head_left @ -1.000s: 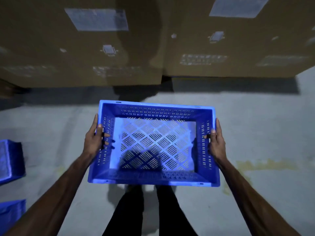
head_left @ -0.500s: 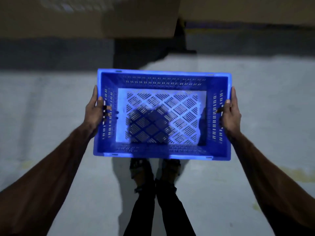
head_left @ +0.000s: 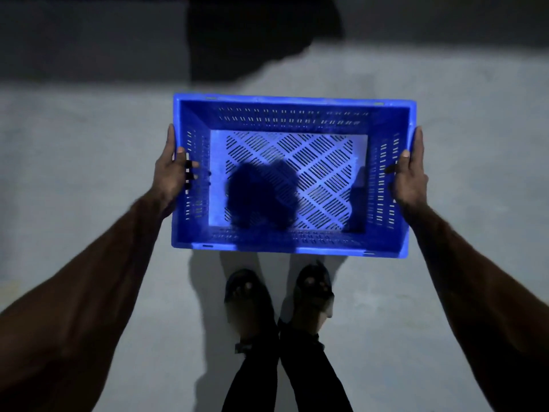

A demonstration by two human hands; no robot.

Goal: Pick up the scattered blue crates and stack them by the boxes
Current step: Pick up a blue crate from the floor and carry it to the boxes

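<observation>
I hold an empty blue slotted crate (head_left: 292,114) level in front of me, above the grey floor and just beyond my feet. My left hand (head_left: 170,173) grips its left short wall, fingers hooked through the handle slot. My right hand (head_left: 410,179) grips the right short wall the same way. A dark shadow lies on the crate's lattice bottom. The cardboard boxes are out of view.
Grey concrete floor (head_left: 74,173) surrounds me. A dark shadow band (head_left: 252,40) crosses the top of the view. My two feet in dark sandals (head_left: 279,295) stand just behind the crate.
The view has tilted down: the cardboard boxes and the blue crates at the left have left the frame. The crate has come lower and closer, still held by both hands.
</observation>
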